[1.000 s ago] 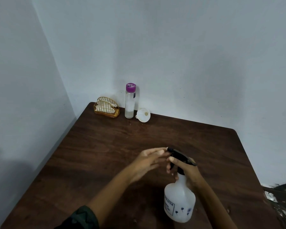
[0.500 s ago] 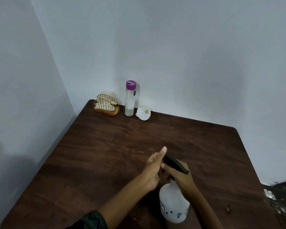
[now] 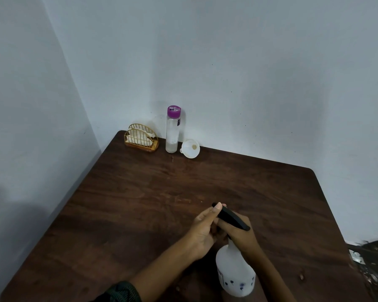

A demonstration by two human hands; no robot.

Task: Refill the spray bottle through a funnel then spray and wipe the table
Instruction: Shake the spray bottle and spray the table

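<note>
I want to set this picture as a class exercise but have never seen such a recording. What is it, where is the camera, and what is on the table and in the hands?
No machine here: a person works with bare hands, filmed by one camera worn on the head, looking down. At the far edge of the brown table stand a wire napkin holder, a clear bottle with a purple cap and a white funnel. Nearer, the right hand grips the neck of a white spray bottle; the left hand holds its black spray head near the nozzle.
</note>
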